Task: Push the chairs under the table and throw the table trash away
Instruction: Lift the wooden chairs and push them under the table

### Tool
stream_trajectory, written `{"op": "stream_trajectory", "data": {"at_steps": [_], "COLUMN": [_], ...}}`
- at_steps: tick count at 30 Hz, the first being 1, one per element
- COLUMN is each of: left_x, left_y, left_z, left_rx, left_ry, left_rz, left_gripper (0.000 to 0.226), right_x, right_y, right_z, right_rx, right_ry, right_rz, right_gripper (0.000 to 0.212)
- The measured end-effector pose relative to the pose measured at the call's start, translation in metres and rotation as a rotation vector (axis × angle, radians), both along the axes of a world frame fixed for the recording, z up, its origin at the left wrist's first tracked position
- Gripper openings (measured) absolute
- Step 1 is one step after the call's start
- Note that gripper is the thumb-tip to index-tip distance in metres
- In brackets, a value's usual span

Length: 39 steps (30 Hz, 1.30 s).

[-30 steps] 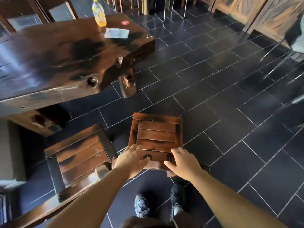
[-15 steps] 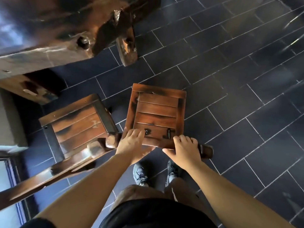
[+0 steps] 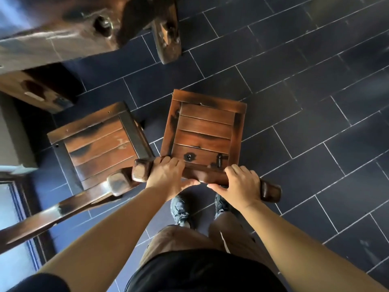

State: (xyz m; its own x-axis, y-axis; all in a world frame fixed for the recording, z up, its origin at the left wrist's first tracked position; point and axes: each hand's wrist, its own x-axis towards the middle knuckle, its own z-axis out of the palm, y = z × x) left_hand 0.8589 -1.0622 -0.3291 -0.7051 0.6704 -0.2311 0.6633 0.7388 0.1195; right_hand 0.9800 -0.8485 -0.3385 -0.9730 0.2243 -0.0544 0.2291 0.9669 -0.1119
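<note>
Seen from above, both bare forearms reach forward from the lower edge of the frame and meet on the top rail of a wooden chair point(image 3: 205, 131) in the middle of the picture. The left hand point(image 3: 168, 175) is wrapped over the rail near its left end, knuckles up, fingers curled over the far side and thumb lying along the near side. The right hand point(image 3: 240, 182) grips the same rail toward its right end in the same way, its thumb pointing inward toward the left thumb; the two thumbs are near each other but apart. The chair's slatted seat lies ahead of the hands, out on the dark tiled floor point(image 3: 305, 102), not yet under the worktop point(image 3: 63, 24), whose heavy dark slab fills the upper left of the frame. A second chair point(image 3: 99, 142) stands just beside the first, to its left, its rail end close to the gripped rail. The person's shoes point(image 3: 181, 209) show below the hands, between the forearms.
</note>
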Motion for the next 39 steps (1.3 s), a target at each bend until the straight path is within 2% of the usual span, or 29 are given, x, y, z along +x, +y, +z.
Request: {"op": "stream_trajectory", "data": {"at_steps": [14,35,39], "left_x": [0.008,-0.004,-0.012], "left_y": [0.004,0.045,0.045], "left_z": [-0.007,-0.005,-0.003], "left_rx": [0.057,0.066,0.067], "left_ry": [0.046,-0.010,-0.024], "left_rz": [0.091,0.544,0.624], "left_gripper": [0.073,0.057,0.059], "right_x": [-0.001,-0.127,-0.150], "right_y": [0.010,0.080,0.078], "right_z": [-0.002,-0.001,0.000], "right_rx": [-0.051,-0.040,-0.018], "right_ry": [0.065,-0.028,-0.051], "right_rz": [0.035,0.473,0.536], "right_gripper": [0.066,0.076,0.072]}}
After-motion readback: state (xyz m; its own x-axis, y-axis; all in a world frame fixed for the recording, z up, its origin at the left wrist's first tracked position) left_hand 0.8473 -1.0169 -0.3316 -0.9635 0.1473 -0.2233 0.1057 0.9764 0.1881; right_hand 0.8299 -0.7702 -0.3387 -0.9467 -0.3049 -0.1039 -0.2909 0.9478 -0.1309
